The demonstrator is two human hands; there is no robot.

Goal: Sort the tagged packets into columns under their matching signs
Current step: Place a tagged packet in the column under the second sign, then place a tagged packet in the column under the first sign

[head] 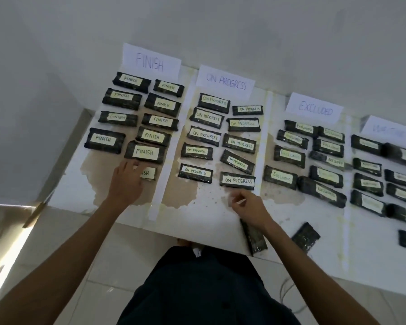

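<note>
Closest in the head view is the person's dark clothing (204, 285), and beyond it both arms reach over the white table (209, 221). Left hand (127, 181) lies on the nearest FINISH packet (148, 172), covering its left half; whether the fingers press flat or hook its edge I cannot tell. That packet sits at the near end of the column under the FINISH sign (151, 58), just near of its neighbour (144, 152). To place it well, slide it square with that neighbour, tag up, left of the white divider (165, 174), without nudging the rows. Right hand (249, 205), fingers curled, pinches what looks like a pale strip (240, 202) just near of an ON PROGRESS packet (237, 180). An untagged packet (253, 238) lies under its wrist, overhanging the near edge.
</note>
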